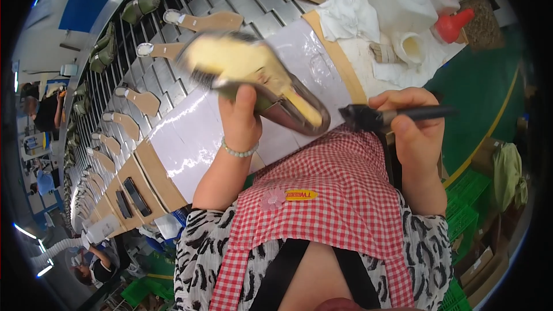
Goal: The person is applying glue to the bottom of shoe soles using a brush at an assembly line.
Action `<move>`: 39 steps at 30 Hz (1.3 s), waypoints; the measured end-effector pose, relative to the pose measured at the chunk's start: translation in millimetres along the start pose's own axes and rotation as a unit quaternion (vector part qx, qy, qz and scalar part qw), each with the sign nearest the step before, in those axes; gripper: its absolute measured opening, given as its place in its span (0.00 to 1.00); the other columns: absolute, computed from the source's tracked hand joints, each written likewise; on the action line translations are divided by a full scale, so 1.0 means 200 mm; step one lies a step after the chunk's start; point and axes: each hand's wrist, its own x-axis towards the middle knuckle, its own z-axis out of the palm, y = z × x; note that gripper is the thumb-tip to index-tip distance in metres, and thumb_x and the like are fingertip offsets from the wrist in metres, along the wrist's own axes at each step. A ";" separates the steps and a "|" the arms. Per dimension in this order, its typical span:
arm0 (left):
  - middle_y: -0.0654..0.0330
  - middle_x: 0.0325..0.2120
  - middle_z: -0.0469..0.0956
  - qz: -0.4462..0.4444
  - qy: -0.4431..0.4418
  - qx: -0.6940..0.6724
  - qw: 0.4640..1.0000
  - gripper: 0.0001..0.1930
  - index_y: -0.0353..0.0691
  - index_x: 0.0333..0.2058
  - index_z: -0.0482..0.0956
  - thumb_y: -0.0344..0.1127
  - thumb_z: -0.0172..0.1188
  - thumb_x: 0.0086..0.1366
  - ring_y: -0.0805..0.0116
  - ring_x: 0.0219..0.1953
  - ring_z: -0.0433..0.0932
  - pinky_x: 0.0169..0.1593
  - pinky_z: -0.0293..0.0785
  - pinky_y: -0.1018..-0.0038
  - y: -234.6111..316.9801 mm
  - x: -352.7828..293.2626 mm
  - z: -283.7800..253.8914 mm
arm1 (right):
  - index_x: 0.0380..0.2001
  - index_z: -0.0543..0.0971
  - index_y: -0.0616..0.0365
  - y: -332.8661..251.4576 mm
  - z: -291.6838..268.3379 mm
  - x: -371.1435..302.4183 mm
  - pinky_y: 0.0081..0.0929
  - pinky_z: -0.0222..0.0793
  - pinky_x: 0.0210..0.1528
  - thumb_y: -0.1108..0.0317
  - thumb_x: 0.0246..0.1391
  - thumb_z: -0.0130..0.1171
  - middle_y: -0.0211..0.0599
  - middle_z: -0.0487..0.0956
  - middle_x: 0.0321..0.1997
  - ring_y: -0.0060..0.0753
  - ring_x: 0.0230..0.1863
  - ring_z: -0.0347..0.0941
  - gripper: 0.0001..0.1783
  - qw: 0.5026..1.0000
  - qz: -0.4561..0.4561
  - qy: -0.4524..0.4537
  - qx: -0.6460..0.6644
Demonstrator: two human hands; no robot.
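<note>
In my left hand (241, 120) is an olive-brown shoe upper (283, 110), tilted and smeared by motion, with its pale yellow underside (245, 63) turned up. My thumb presses on its near side; the other fingers are hidden beneath it. My right hand (416, 129) is closed round a brush (419, 113) with a black handle. The brush's dark head (360, 118) points left toward the narrow end of the shoe, with a small gap between them. Below both hands lies a worktop covered in shiny white sheet (193, 138).
Tan insoles (138, 99) and green shoe uppers (144, 4) sit on a slatted metal conveyor (201, 0). White jugs (397, 3), red-capped bottles (452, 26) and white cloth (348, 16) stand at the far right. Two black objects (136, 196) lie at left. People work beyond the conveyor.
</note>
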 end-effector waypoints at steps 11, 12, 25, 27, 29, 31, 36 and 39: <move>0.55 0.54 0.64 0.083 -0.033 0.330 0.940 0.46 0.35 0.58 0.53 0.32 0.72 0.43 0.62 0.57 0.64 0.61 0.60 0.67 -0.11 -0.33 -0.03 | 0.37 0.76 0.63 0.31 0.04 0.10 0.23 0.66 0.50 0.80 0.51 0.57 0.43 0.78 0.44 0.27 0.46 0.72 0.09 0.997 -0.013 0.042 -0.064; 0.55 0.53 0.64 0.084 -0.020 0.316 0.945 0.46 0.36 0.58 0.52 0.33 0.73 0.43 0.62 0.57 0.64 0.62 0.58 0.66 -0.12 -0.34 -0.01 | 0.37 0.76 0.63 0.32 0.04 0.10 0.23 0.66 0.50 0.80 0.51 0.57 0.43 0.78 0.44 0.27 0.46 0.72 0.09 0.997 -0.012 0.045 -0.063; 0.58 0.51 0.65 0.139 -0.055 0.412 0.899 0.41 0.43 0.56 0.57 0.44 0.70 0.46 0.60 0.58 0.62 0.67 0.50 0.56 -0.17 -0.39 -0.02 | 0.36 0.76 0.64 0.36 0.07 0.10 0.22 0.67 0.47 0.80 0.50 0.59 0.41 0.77 0.41 0.27 0.43 0.73 0.08 0.990 0.027 0.020 -0.133; 0.59 0.51 0.66 0.147 -0.039 0.400 0.904 0.39 0.43 0.55 0.60 0.45 0.69 0.46 0.61 0.56 0.62 0.67 0.50 0.56 -0.17 -0.39 0.00 | 0.33 0.78 0.62 0.38 0.07 0.10 0.23 0.69 0.41 0.79 0.47 0.63 0.36 0.78 0.34 0.28 0.38 0.74 0.08 0.967 -0.121 0.028 -0.224; 0.60 0.50 0.66 0.130 -0.031 0.392 0.910 0.38 0.44 0.55 0.60 0.44 0.69 0.47 0.63 0.56 0.62 0.67 0.51 0.57 -0.15 -0.39 0.02 | 0.32 0.77 0.62 0.36 0.08 0.08 0.23 0.69 0.40 0.79 0.46 0.63 0.37 0.78 0.34 0.29 0.38 0.75 0.08 0.972 -0.106 0.005 -0.208; 0.60 0.50 0.66 0.119 -0.040 0.391 0.912 0.38 0.44 0.55 0.60 0.44 0.69 0.47 0.63 0.56 0.62 0.67 0.51 0.57 -0.16 -0.40 0.01 | 0.32 0.77 0.62 0.34 0.10 0.07 0.23 0.69 0.39 0.79 0.46 0.64 0.38 0.78 0.34 0.30 0.37 0.75 0.08 0.977 -0.090 -0.019 -0.191; 0.51 0.52 0.56 0.147 -0.077 0.388 0.907 0.48 0.40 0.59 0.48 0.39 0.74 0.46 0.52 0.62 0.58 0.64 0.59 0.61 -0.15 -0.38 -0.01 | 0.34 0.76 0.64 0.30 0.10 0.06 0.22 0.67 0.46 0.83 0.48 0.59 0.41 0.76 0.40 0.28 0.42 0.72 0.09 0.988 0.012 -0.094 -0.121; 0.60 0.49 0.67 0.111 -0.032 0.330 0.937 0.40 0.44 0.56 0.56 0.43 0.69 0.47 0.63 0.57 0.61 0.67 0.51 0.58 -0.19 -0.39 0.00 | 0.34 0.76 0.65 0.30 0.11 0.07 0.22 0.67 0.46 0.83 0.48 0.60 0.42 0.77 0.40 0.28 0.42 0.72 0.09 0.988 0.029 -0.101 -0.111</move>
